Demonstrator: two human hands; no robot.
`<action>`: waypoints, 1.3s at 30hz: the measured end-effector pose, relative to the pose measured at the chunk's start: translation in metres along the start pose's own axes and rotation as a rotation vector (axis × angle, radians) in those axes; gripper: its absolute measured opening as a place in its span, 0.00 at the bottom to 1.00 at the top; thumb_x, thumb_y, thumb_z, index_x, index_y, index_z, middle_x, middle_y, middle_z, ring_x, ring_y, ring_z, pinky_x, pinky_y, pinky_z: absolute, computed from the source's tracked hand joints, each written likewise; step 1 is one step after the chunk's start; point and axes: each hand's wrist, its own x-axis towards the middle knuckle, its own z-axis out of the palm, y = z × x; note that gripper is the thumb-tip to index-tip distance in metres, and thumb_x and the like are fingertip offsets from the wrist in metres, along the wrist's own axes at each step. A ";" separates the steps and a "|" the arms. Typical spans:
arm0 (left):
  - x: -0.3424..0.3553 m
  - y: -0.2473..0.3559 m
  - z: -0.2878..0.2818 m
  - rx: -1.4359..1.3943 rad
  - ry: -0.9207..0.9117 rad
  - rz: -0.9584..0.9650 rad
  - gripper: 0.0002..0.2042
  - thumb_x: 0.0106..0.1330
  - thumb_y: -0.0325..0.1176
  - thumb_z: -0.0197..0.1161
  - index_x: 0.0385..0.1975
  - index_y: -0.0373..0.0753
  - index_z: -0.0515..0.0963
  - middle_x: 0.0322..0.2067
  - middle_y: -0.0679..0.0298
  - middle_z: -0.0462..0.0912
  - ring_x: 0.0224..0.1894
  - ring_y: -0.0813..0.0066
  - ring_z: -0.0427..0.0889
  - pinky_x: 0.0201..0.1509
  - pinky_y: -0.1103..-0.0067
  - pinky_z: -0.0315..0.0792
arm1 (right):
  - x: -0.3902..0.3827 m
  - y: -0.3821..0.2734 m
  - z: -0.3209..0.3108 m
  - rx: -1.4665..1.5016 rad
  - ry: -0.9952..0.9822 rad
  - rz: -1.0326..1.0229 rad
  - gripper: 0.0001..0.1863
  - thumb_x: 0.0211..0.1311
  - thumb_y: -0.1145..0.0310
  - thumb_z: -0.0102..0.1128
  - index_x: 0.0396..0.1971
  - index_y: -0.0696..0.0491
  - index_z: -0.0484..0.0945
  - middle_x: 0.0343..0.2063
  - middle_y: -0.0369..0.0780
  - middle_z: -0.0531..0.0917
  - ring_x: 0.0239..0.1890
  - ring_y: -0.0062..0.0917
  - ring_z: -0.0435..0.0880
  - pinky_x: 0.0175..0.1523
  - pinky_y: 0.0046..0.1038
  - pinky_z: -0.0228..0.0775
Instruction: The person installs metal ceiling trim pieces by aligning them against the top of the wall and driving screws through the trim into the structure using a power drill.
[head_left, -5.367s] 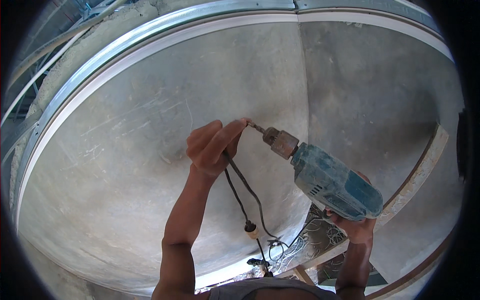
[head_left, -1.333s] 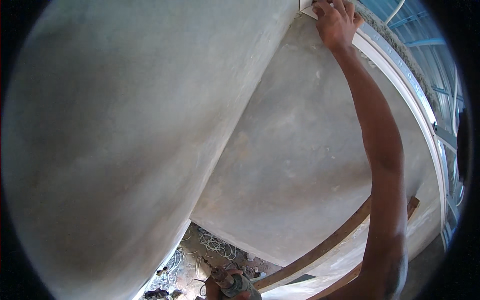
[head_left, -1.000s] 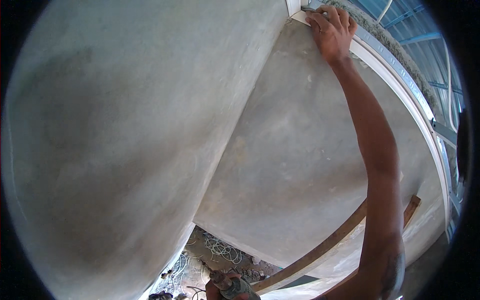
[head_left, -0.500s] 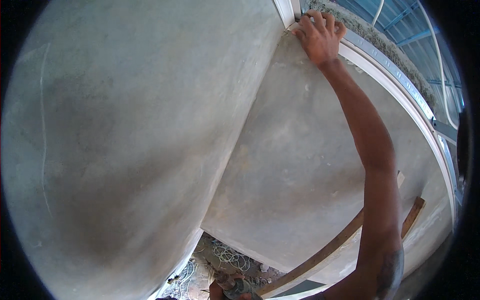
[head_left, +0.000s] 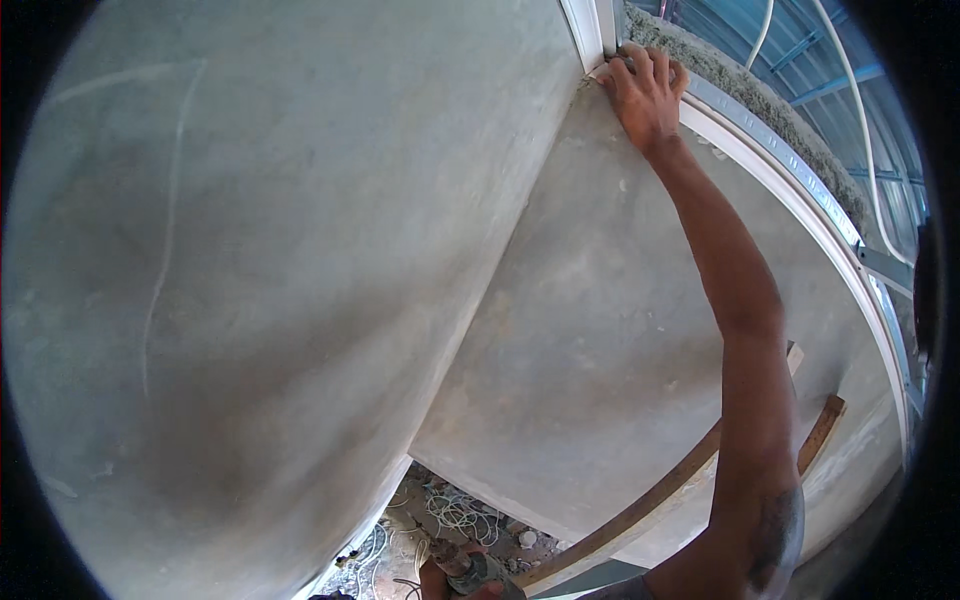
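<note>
My right arm reaches up to the corner where two grey plastered walls meet. There my right hand (head_left: 645, 95), back toward me, has its fingers curled over the metal channel (head_left: 745, 118), and its thumb is near the end of the white trim (head_left: 790, 195). Whether the fingertips also pinch something small is hidden. Down at the bottom edge, my left hand (head_left: 432, 580) is wrapped round a power drill (head_left: 458, 562), its thin bit pointing up and left. The lower picture edge cuts off the drill's rear and most of this hand.
Two wooden battens (head_left: 650, 505) (head_left: 822, 432) lean by the right-hand wall (head_left: 570, 330), partly behind my arm. Coiled pale wire (head_left: 465, 512) and rubble lie on the floor below. A metal bracket (head_left: 885, 268) sticks out at the right. Above the channel are rough masonry, blue roofing and a white cable (head_left: 858, 110).
The whole view has shifted slightly, so the left wall's scratched line now sits further right. My right hand stays at the corner and the drill stays low.
</note>
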 end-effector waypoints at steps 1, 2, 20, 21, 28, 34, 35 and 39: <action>-0.001 0.002 -0.002 -0.001 -0.002 -0.002 0.34 0.41 0.48 0.79 0.46 0.29 0.79 0.36 0.60 0.82 0.41 0.69 0.83 0.46 0.73 0.76 | 0.000 -0.001 -0.002 -0.016 -0.010 0.010 0.14 0.57 0.57 0.70 0.41 0.43 0.81 0.53 0.32 0.75 0.60 0.32 0.70 0.64 0.51 0.54; -0.004 0.003 -0.002 0.004 0.000 -0.002 0.34 0.42 0.48 0.79 0.46 0.29 0.79 0.36 0.59 0.82 0.41 0.69 0.83 0.46 0.73 0.76 | 0.000 -0.001 -0.003 -0.014 -0.008 0.015 0.14 0.57 0.57 0.70 0.41 0.43 0.81 0.53 0.32 0.75 0.60 0.32 0.70 0.64 0.51 0.54; -0.016 0.024 -0.006 0.034 -0.008 -0.008 0.34 0.44 0.48 0.77 0.47 0.29 0.78 0.36 0.58 0.83 0.41 0.68 0.83 0.48 0.71 0.76 | -0.007 0.018 -0.010 0.008 -0.084 -0.072 0.20 0.57 0.67 0.61 0.52 0.41 0.82 0.60 0.35 0.71 0.61 0.34 0.67 0.68 0.52 0.53; -0.019 0.027 -0.005 0.035 -0.009 -0.007 0.34 0.44 0.48 0.77 0.47 0.29 0.78 0.36 0.58 0.83 0.41 0.68 0.83 0.48 0.71 0.76 | -0.008 0.018 -0.011 0.014 -0.121 -0.067 0.21 0.57 0.68 0.61 0.52 0.41 0.82 0.60 0.35 0.70 0.62 0.34 0.67 0.69 0.52 0.53; -0.039 0.053 -0.003 0.036 -0.022 -0.045 0.33 0.45 0.48 0.76 0.47 0.28 0.78 0.36 0.58 0.83 0.42 0.67 0.83 0.48 0.71 0.76 | -0.003 0.013 -0.026 0.114 -0.166 0.004 0.20 0.58 0.71 0.58 0.52 0.44 0.82 0.62 0.37 0.70 0.65 0.34 0.65 0.74 0.46 0.50; -0.053 0.084 0.007 0.004 -0.043 -0.109 0.33 0.46 0.48 0.76 0.47 0.28 0.78 0.36 0.58 0.84 0.42 0.67 0.84 0.49 0.70 0.76 | 0.003 0.002 -0.074 0.396 -0.206 0.217 0.29 0.58 0.69 0.63 0.63 0.44 0.73 0.64 0.41 0.70 0.67 0.39 0.65 0.73 0.43 0.56; -0.055 0.093 0.009 -0.001 -0.043 -0.118 0.33 0.46 0.48 0.76 0.47 0.28 0.78 0.36 0.58 0.84 0.42 0.67 0.84 0.49 0.70 0.76 | -0.004 -0.011 -0.093 0.547 -0.196 0.280 0.28 0.58 0.68 0.64 0.62 0.46 0.73 0.60 0.43 0.73 0.63 0.41 0.69 0.71 0.43 0.59; -0.057 0.110 0.003 0.010 -0.025 -0.050 0.32 0.49 0.47 0.73 0.48 0.28 0.78 0.37 0.56 0.85 0.41 0.67 0.84 0.49 0.71 0.76 | -0.038 -0.069 -0.257 1.377 -0.990 0.444 0.18 0.58 0.67 0.69 0.48 0.52 0.77 0.57 0.47 0.79 0.66 0.37 0.72 0.70 0.37 0.63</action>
